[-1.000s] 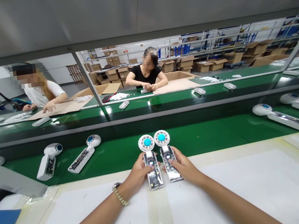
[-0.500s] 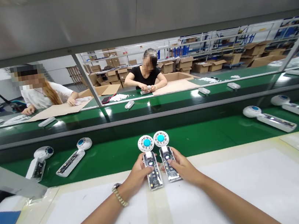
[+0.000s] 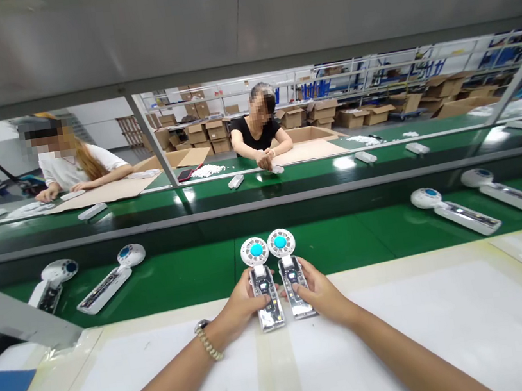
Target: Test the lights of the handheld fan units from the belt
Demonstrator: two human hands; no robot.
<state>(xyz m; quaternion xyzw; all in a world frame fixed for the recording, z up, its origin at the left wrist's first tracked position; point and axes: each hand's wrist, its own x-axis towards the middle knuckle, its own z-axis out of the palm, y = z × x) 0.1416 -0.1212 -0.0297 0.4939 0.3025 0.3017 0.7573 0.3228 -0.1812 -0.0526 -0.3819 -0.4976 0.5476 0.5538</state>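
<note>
Two small handheld fans stand side by side in front of me, their round white heads upward and nearly touching. My left hand (image 3: 245, 302) is wrapped round the left handheld fan (image 3: 270, 314), thumb on the front of its clear-covered body, where a circuit board shows. Around the right handheld fan (image 3: 300, 306) my right hand (image 3: 320, 290) is closed the same way, its thumb also on the front. Both heads have turquoise centres. The fingers behind the fan bodies are mostly hidden.
Beyond the white worktable (image 3: 389, 346) runs a green belt (image 3: 345, 242) carrying more fans, such as a left one (image 3: 109, 288) and a right one (image 3: 468, 218). A metal post (image 3: 20, 313) stands at left. Two co-workers sit across a farther belt (image 3: 203, 197) with white parts.
Fans on the near belt have shifted left, while parts on the far belt have moved right. The middle co-worker's hand now reaches to the far belt. My hands have barely moved.
</note>
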